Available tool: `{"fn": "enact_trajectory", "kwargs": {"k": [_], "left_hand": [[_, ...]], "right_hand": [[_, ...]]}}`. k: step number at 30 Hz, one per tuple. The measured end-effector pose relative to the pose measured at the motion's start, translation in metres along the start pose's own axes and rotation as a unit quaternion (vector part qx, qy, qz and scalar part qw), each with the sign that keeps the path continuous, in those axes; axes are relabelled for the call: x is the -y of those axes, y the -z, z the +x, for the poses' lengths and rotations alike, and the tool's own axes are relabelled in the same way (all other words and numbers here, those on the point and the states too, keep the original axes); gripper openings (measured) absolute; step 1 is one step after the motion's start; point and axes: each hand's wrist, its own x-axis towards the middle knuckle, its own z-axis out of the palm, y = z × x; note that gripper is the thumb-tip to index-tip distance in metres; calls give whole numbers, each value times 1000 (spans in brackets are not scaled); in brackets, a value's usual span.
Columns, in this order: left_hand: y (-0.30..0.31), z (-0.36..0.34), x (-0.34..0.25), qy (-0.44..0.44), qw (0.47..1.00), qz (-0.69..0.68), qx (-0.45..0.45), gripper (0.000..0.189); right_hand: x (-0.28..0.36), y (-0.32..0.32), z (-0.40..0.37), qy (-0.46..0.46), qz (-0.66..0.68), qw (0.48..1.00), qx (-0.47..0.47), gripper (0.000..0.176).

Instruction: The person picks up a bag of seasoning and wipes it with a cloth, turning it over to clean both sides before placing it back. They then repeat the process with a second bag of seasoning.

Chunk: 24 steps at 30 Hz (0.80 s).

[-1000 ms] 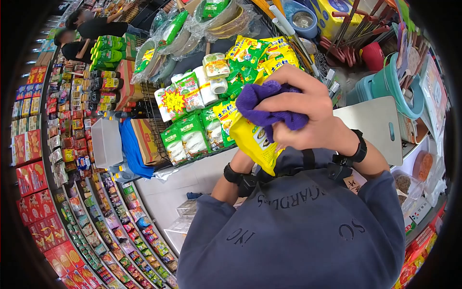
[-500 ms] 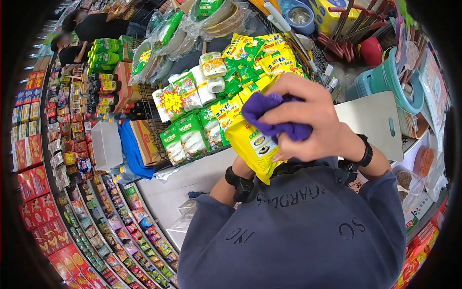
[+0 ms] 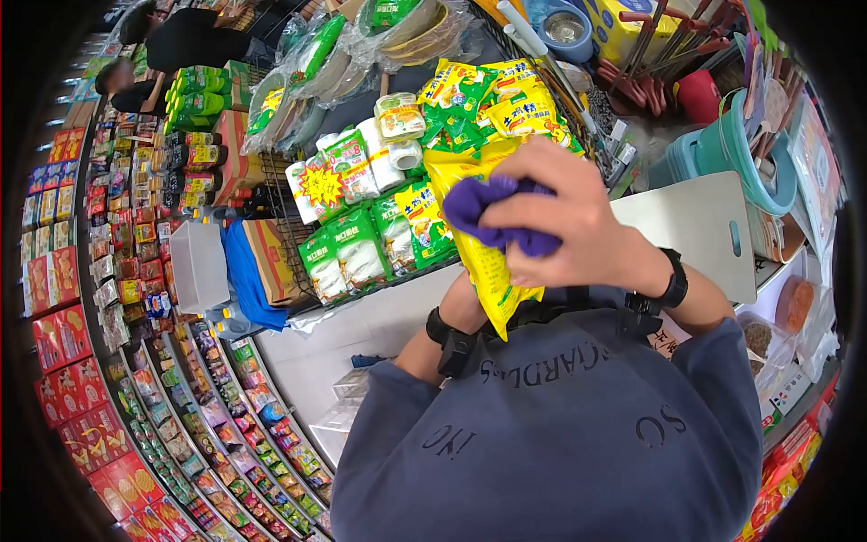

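A bright yellow plastic packet [image 3: 489, 287] is held up in front of my chest, tilted, with its lower corner pointing down. My left hand [image 3: 464, 305] grips it from behind and below; most of its fingers are hidden by the packet. In my right hand [image 3: 569, 212] is a bunched purple cloth [image 3: 483, 210], pressed against the packet's face. Just beyond, yellow-and-green seasoning packets [image 3: 524, 116] lie piled on the display, beside green-and-white noodle packs [image 3: 355, 250] and white rolls [image 3: 384, 154].
A white board [image 3: 691, 230] lies to the right, near teal buckets [image 3: 750, 163]. Snack shelves [image 3: 226, 425] curve along the left. A white bin [image 3: 199, 266] and blue plastic [image 3: 248, 280] stand left of the display. Two people [image 3: 194, 41] are at the far left.
The yellow packet has turned, so its printed food pictures no longer show, and its top now reaches higher. My right hand with the purple cloth has shifted slightly left.
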Motion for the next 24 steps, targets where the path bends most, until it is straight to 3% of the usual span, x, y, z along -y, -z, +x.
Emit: {"fn": "enact_trajectory", "kwargs": {"k": [5, 10, 14, 15, 18, 21, 24], "left_hand": [[-4, -4, 2, 0, 1000, -7, -13, 39], [-9, -7, 6, 4, 999, -19, -29, 39], [0, -5, 5, 4, 999, -39, -13, 38], [4, -3, 4, 2, 999, -50, -5, 38], [10, 1, 1, 0, 997, -77, 8, 38], [10, 2, 1, 9, 994, -108, 12, 37], [3, 6, 2, 26, 993, -113, -9, 34]], "right_hand": [[17, -12, -22, 83, 16, 990, 111, 34], [23, -11, -29, 124, 14, 979, 161, 31], [10, -4, -23, 108, 39, 980, 163, 35], [3, -5, -19, 89, 57, 988, 114, 35], [-4, 3, -1, 42, 22, 995, 92, 31], [-23, 0, 0, 51, 17, 998, 30, 29], [-37, 3, 1, -13, -19, 1000, 11, 26]]}}
